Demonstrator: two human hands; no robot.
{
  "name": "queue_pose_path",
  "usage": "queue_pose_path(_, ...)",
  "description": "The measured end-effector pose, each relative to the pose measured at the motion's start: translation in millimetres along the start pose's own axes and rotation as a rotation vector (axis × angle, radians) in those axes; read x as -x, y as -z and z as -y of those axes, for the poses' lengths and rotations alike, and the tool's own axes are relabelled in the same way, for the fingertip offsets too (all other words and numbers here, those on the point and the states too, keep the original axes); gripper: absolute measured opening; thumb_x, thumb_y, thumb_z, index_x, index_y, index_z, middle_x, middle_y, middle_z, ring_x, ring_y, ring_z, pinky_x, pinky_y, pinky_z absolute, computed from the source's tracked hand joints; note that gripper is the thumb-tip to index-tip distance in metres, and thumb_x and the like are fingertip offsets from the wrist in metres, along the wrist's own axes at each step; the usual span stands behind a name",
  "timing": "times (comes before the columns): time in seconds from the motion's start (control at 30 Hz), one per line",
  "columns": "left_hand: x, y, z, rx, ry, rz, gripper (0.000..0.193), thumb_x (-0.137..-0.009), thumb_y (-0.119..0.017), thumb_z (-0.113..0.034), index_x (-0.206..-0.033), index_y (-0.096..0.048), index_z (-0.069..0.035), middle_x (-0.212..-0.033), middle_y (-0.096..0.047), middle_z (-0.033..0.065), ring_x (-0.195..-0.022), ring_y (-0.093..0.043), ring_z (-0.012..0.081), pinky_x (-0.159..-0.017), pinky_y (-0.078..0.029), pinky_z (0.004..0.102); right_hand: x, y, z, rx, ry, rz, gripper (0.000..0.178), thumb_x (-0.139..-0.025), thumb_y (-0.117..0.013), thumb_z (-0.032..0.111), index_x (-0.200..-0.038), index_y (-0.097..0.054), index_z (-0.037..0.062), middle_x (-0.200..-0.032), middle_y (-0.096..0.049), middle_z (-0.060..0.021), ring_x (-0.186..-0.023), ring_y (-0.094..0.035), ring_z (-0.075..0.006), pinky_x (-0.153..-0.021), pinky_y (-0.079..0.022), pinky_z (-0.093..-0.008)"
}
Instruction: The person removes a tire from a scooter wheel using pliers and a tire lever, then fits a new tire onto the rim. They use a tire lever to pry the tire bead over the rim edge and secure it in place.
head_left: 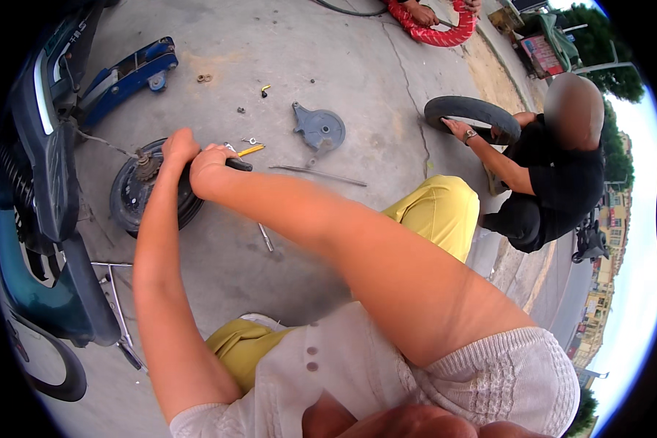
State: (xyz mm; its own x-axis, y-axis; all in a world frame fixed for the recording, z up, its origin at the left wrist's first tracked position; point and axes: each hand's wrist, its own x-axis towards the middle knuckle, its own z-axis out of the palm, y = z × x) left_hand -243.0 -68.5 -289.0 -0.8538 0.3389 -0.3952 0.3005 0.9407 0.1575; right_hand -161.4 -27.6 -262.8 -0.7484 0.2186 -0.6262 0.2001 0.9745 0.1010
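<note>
A wheel with a black rim and a rusty toothed sprocket lies on the ground, close to a scooter or motorcycle. My left hand is closed at the wheel's far right edge; what its fingers hold is hidden. Right beside it, my right hand is wrapped round a tool whose black handle end sticks out to the right. Just past that hand are a yellow-handled tool and a small metal piece. A grey brake drum cover rests farther right.
A blue floor jack stands far left by the teal scooter or motorcycle. A long metal bar, a socket tool and small parts lie about. On the right a person holds a tyre; another's hands grip a red-wrapped ring.
</note>
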Motion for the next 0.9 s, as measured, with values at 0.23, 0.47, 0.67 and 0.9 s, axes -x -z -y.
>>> queue_pose_path(0.23, -5, -5, 12, 0.058, 0.008, -0.015, 0.030, -0.076, -0.061, -0.018, -0.101, -0.068, -0.003, -0.111, -0.065, 0.0205, -0.107, -0.061, 0.0362, -0.087, -0.049, 0.0446, 31, 12, -37, -0.374, 0.124, 0.043, 0.069, -0.079, -0.064, 0.028, -0.137, -0.037, 0.0008, -0.134, -0.049, -0.0214, -0.124, -0.050, -0.0352, -0.098, -0.044, -0.0445)
queue_pose_path(0.47, 5, -1, 16, 0.124, -0.005, -0.026, 0.025, -0.076, -0.063, -0.016, -0.098, -0.070, -0.005, -0.107, -0.066, 0.0192, -0.103, -0.063, 0.0346, -0.084, -0.051, 0.0426, 31, 11, -19, -0.200, 0.113, 0.092, 0.068, -0.081, -0.058, 0.025, -0.137, -0.029, -0.0011, -0.120, -0.061, -0.0205, -0.114, -0.058, -0.0339, -0.093, -0.048, -0.0411)
queue_pose_path(0.67, 18, -15, 38, 0.311, -0.023, -0.118, 0.024, -0.079, -0.057, -0.015, -0.094, -0.069, -0.001, -0.103, -0.065, 0.0234, -0.099, -0.062, 0.0399, -0.084, -0.049, 0.0470, 37, 7, -14, -0.297, 0.067, 0.000, 0.062, -0.081, -0.058, 0.023, -0.132, -0.036, -0.0048, -0.117, -0.062, -0.0195, -0.109, -0.060, -0.0307, -0.090, -0.047, -0.0374)
queue_pose_path(0.9, 35, -26, 45, 0.499, -0.105, -0.352, 0.026, -0.085, -0.054, -0.015, -0.104, -0.066, -0.002, -0.117, -0.059, 0.0241, -0.107, -0.057, 0.0387, -0.090, -0.046, 0.0449, 7, 1, -35, -0.785, 0.012, 0.345, 0.016, -0.079, -0.056, 0.017, -0.081, -0.053, 0.0017, -0.071, -0.048, -0.0088, -0.053, -0.042, -0.0202, -0.046, -0.036, -0.0392)
